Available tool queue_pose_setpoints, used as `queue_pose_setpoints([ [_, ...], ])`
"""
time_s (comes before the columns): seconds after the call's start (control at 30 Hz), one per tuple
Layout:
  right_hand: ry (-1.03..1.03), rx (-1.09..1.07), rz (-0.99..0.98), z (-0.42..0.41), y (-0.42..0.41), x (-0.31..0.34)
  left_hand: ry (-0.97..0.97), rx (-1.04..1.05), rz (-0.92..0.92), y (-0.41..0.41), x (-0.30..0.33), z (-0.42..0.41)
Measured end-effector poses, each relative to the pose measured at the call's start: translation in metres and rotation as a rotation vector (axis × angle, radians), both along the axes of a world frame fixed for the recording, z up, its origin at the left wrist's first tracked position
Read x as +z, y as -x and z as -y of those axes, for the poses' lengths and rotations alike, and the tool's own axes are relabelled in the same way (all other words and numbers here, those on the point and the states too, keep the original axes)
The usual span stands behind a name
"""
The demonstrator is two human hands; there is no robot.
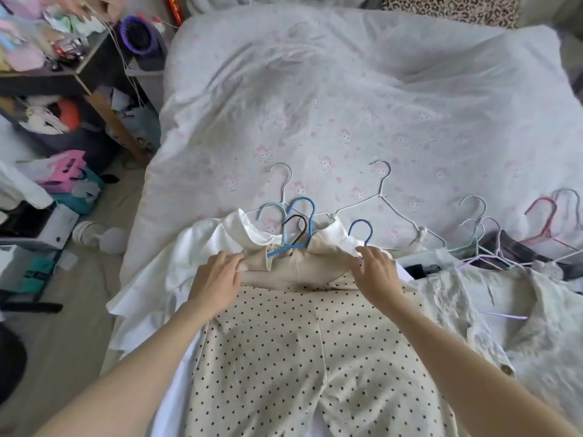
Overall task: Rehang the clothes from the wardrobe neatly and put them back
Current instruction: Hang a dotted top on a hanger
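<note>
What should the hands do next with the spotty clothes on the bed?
Probably slide the blue hanger into the neck of the polka-dot garment. Both hands are already at its plain beige top edge: the left hand grips one side, the right hand rests on the other. The hanger lies right between them, partly outside the cloth, so the garment doesn't look properly hung yet.

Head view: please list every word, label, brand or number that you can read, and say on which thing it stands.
No text can be read.
Red strip at the top edge: yellow marks, too blurred.
Pink bag on the floor: shapes only, no letters clear.
Teal bag: dark marks, too blurred.
Bedsheet: cartoon figures, no words.
</note>
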State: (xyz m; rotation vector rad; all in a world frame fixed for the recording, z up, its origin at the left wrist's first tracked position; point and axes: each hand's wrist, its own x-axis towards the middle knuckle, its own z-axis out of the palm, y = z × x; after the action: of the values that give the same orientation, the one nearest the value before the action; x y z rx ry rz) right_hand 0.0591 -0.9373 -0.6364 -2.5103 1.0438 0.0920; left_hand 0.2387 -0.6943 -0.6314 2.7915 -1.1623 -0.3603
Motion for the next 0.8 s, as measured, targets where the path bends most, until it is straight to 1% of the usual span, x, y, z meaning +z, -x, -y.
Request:
queue_pose_setpoints([
  [0.1, 0.037, 0.081, 0.001, -0.012, 0.019, 0.011, 0.079, -0.091, 0.009, 0.021, 0.012, -0.007],
  [0.23, 0.07, 0.077, 0.188, -0.048, 0.066, 0.039, 0.3, -0.062, -0.061, 0.077, 0.047, 0.005],
  [0.3, 0.078, 0.028, 0.192, -0.07, 0.102, 0.056, 0.332, -0.111, -0.058, 0.115, 0.061, 0.008],
  [0.4, 0.102, -0.115, 0.165, -0.099, 0.168, 0.079, 0.333, -0.217, -0.006, 0.173, 0.073, 0.0],
  [0.43, 0.113, -0.147, 0.153, -0.107, 0.186, 0.085, 0.335, -0.218, -0.007, 0.186, 0.074, -0.006],
  [0.5, 0.136, -0.193, 0.123, -0.12, 0.221, 0.098, 0.349, -0.19, -0.037, 0.209, 0.081, -0.017],
  [0.6, 0.165, -0.279, 0.07, -0.147, 0.288, 0.117, 0.36, -0.235, -0.052, 0.251, 0.091, -0.034],
  [0.7, 0.2, -0.365, 0.068, -0.182, 0.352, 0.127, 0.348, -0.329, -0.082, 0.295, 0.101, -0.049],
  [0.8, 0.221, -0.497, 0.079, -0.212, 0.41, 0.139, 0.378, -0.413, -0.144, 0.342, 0.114, -0.051],
])
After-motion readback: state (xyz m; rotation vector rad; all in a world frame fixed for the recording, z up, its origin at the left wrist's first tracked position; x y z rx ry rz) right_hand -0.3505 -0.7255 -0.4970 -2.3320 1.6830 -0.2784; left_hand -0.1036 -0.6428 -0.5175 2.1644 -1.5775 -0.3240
